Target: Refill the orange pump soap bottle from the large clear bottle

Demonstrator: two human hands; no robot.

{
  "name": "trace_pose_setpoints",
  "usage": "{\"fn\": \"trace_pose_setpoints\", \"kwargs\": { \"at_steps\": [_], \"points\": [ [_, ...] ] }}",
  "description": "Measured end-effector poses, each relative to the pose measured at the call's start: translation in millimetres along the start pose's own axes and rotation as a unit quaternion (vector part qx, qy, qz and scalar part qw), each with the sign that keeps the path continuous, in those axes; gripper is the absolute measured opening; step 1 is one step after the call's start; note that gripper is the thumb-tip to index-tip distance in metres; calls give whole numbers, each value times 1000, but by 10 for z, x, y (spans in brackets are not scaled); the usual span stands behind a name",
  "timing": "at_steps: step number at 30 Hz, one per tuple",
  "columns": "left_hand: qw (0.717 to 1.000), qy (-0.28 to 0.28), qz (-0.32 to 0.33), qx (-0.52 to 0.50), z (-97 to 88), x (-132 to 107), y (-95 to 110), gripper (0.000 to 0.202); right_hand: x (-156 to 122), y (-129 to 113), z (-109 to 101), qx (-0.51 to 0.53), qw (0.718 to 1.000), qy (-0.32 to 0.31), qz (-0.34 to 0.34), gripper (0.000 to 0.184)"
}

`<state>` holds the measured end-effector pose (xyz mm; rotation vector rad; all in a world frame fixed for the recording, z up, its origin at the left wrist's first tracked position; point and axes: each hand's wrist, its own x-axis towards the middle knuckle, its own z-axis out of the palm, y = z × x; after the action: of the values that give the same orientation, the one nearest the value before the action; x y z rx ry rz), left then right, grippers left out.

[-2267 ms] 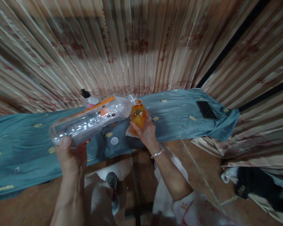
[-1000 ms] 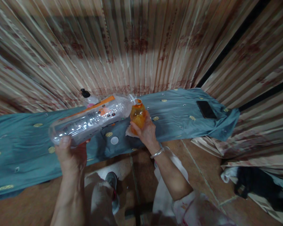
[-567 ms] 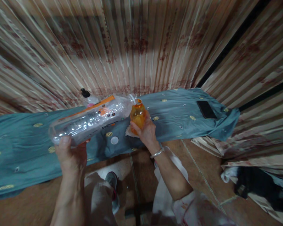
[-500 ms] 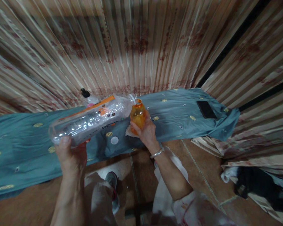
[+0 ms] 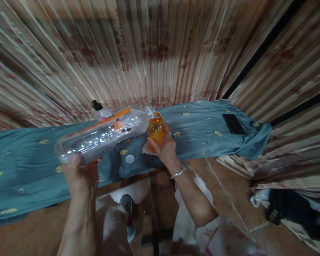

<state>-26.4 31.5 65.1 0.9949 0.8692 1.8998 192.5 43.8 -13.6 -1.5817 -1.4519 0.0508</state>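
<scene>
My left hand (image 5: 81, 176) is closed around the lower part of a large clear plastic bottle (image 5: 101, 137) with an orange-and-clear label. The bottle lies nearly level, its uncapped neck pointing right. Its mouth is right at the rim of a small orange see-through bottle (image 5: 156, 131); I cannot tell whether they touch. My right hand (image 5: 166, 147) grips that orange bottle, holding it roughly upright with its mouth open. Below it, the edge of a pale cloth (image 5: 147, 149) shows. A round white cap (image 5: 129, 159) lies on the blue-green cloth nearby.
The blue-green patterned cloth (image 5: 37, 167) covers a long narrow surface. Behind the large bottle stands a bottle with a black top (image 5: 97, 105). A black phone (image 5: 233, 124) lies at the right. Pleated curtains (image 5: 160, 53) hang behind; dark fabric (image 5: 293, 209) lies at lower right.
Both hands and both bottles keep nearly the same position. Only a very slight shift of the view is visible.
</scene>
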Motion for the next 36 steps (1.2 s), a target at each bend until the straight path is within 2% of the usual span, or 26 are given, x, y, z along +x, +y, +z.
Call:
{"fn": "trace_pose_setpoints", "kwargs": {
  "at_steps": [15,27,36],
  "points": [
    [1000,-4,-5,10,2,11,3,46,4,-9,-3,-1,1000,5,0,80],
    [1000,-7,-8,4,-2,13,-9,55,-4,6,8,-4,1000,9,2,80],
    [1000,1,-10,10,-8,6,-19,48,-1,14,24,-15,1000,5,10,82]
  ]
}}
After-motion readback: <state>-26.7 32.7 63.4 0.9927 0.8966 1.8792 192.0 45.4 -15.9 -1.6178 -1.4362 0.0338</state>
